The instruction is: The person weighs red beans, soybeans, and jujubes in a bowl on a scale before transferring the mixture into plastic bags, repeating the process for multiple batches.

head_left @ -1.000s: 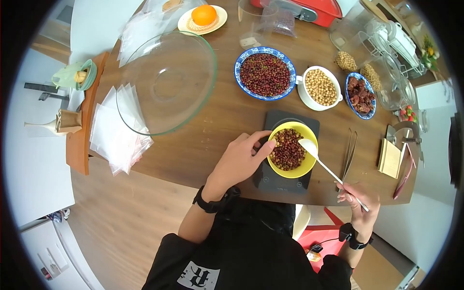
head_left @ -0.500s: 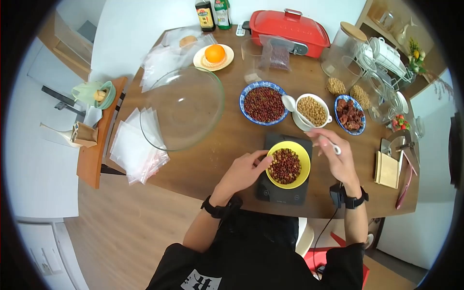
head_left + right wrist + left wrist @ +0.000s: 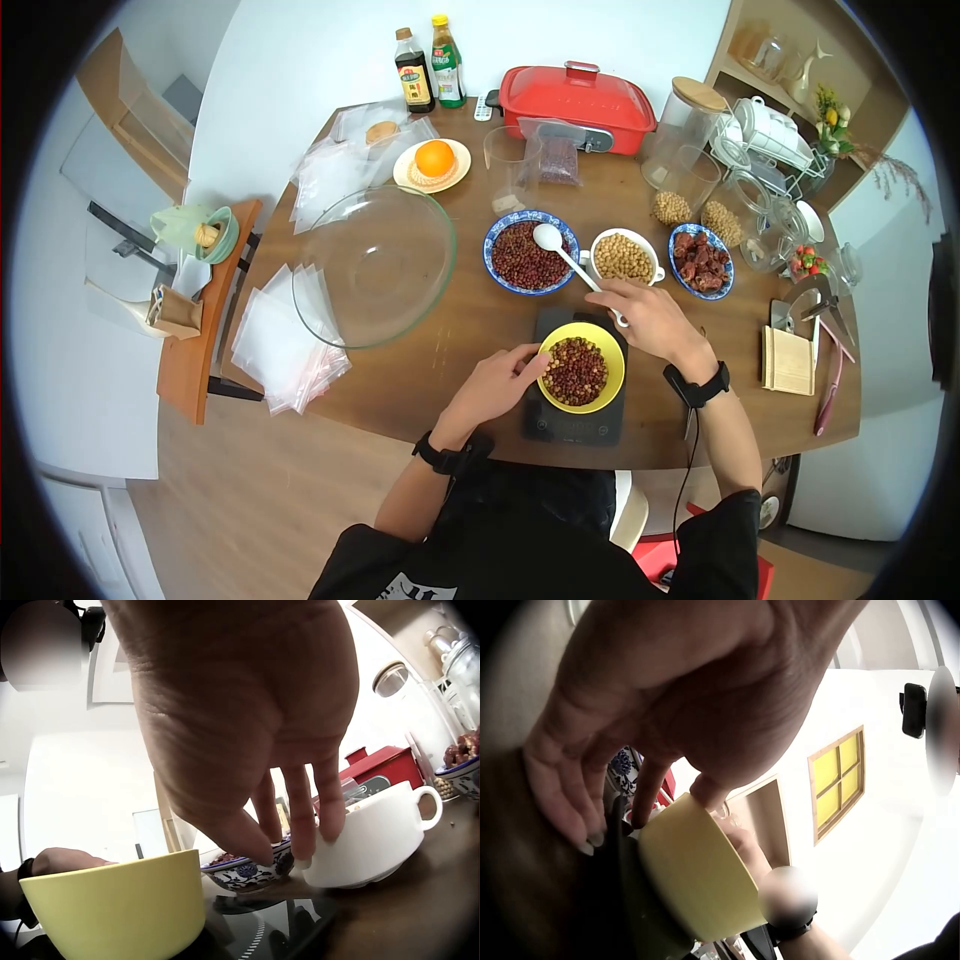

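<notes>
A yellow bowl [image 3: 609,390] of dark red beans with a few pale ones stands on a black scale [image 3: 570,428]. At its left rim, my left hand [image 3: 495,388] holds it with thumb and forefinger; the left wrist view has this hand [image 3: 675,697] against the bowl wall [image 3: 697,870]. My right hand [image 3: 655,322] grips the handle of a white spoon [image 3: 548,237], whose head is over the blue-patterned bowl [image 3: 489,262] of red beans. In the right wrist view my right hand [image 3: 247,712] is beside the white cup [image 3: 367,840]; the spoon is hidden there.
Soybeans [image 3: 622,258] fill the white cup; a patterned dish of dark reddish pieces [image 3: 701,262] is right of it. A large glass bowl [image 3: 375,265] and plastic bags [image 3: 285,335] lie left. Behind are an orange [image 3: 434,158], a red cooker [image 3: 580,100] and glass jars [image 3: 690,125].
My right hand has carried the spoon from the yellow bowl up and left to the patterned bowl of red beans. My left hand has stayed at the yellow bowl. The head view has shifted.
</notes>
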Action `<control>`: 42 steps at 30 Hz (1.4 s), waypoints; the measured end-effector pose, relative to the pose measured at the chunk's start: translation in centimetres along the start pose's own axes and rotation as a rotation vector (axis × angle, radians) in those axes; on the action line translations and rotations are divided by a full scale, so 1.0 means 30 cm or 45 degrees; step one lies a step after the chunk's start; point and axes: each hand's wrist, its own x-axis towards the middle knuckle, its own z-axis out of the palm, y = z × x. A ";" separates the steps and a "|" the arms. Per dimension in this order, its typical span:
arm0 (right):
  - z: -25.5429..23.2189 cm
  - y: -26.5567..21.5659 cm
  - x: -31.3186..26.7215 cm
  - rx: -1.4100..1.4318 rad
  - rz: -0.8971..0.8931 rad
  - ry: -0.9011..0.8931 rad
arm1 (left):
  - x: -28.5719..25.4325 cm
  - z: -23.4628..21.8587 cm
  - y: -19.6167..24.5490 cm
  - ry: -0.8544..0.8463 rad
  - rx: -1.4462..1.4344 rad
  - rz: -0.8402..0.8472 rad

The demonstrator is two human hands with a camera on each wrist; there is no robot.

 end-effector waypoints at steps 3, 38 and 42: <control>0.011 0.004 -0.012 0.005 0.039 -0.028 | 0.001 0.009 -0.012 0.001 -0.020 0.001; -0.160 0.126 -0.601 -0.786 0.748 0.445 | 0.010 0.006 -0.018 -0.100 -0.170 -0.142; -0.223 0.186 -0.530 -0.919 0.680 0.322 | 0.012 0.000 -0.015 -0.099 -0.188 -0.136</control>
